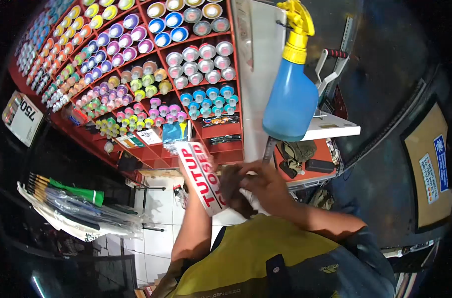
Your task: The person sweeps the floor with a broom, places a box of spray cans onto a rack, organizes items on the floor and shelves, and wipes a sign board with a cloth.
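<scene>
A white sign [200,174] with red "TUTUP CLOSED" lettering is held tilted in front of my body. My left hand [187,178] is closed on it from behind and along its left edge, with most of the fingers hidden by the sign. A dark brown cloth [236,191] lies against the sign's right side, covering part of the lettering. My right hand [263,184] has its fingers bent around the cloth. Beyond the right hand stands a blue spray bottle [290,99] with a yellow trigger head; neither hand touches it.
A red shelf rack [240,94] full of colourful spray cans fills the upper left. Wrapped brushes [62,198] lie at the lower left. On the right are a dark tabletop [385,59], an orange surface [313,179] with a pouch, and a stickered brown board [434,129].
</scene>
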Motion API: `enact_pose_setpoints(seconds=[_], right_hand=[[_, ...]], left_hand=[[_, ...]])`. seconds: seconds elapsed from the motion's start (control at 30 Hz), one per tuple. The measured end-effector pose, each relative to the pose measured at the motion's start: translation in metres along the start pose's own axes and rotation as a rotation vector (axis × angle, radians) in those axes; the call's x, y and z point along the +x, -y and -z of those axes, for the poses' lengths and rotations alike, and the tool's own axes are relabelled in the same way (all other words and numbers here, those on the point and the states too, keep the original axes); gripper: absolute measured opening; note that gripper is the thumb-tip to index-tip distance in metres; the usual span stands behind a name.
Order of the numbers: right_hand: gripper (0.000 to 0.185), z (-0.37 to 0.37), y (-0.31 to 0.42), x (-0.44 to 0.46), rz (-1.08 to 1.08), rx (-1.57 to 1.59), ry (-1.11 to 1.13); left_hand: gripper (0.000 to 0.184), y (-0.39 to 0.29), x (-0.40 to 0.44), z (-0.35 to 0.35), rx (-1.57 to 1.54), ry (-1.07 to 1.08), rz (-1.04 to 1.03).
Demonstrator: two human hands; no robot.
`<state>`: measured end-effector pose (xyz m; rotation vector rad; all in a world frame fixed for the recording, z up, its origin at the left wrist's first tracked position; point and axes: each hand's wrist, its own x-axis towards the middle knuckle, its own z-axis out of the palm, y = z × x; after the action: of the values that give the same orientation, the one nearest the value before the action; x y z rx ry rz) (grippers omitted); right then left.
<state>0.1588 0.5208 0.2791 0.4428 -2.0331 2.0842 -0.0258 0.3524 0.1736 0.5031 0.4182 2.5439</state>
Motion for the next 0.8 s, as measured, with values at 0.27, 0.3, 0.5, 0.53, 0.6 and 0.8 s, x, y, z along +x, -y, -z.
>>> enact_pose_setpoints(seconds=[0.27,0.3,0.5,0.53,0.6,0.8], right_hand=[[0.039,-0.008,-0.029,0.014,0.648,-1.068,0.367],[0.039,-0.010,-0.023,0.020,0.646,-1.066,0.365],[0.039,0.001,0.002,0.076,0.437,-1.000,-0.088],[0.037,-0.004,0.002,0.067,0.366,-0.841,-0.007],[0.034,-0.014,0.001,0.048,0.221,-0.522,0.157],[0.037,-0.019,-0.022,0.038,0.703,-1.040,0.293]], left_hand=[[0.088,0.049,0.006,-0.144,-0.094,-0.142,0.211],[0.091,0.051,0.007,-0.156,-0.118,-0.096,0.185],[0.092,0.048,0.007,-0.134,-0.320,0.242,0.120],[0.090,0.040,0.005,-0.134,-0.205,0.132,0.156],[0.089,0.027,0.006,-0.129,-0.086,0.017,0.179],[0.092,0.014,0.028,-0.122,-0.082,0.037,0.093]])
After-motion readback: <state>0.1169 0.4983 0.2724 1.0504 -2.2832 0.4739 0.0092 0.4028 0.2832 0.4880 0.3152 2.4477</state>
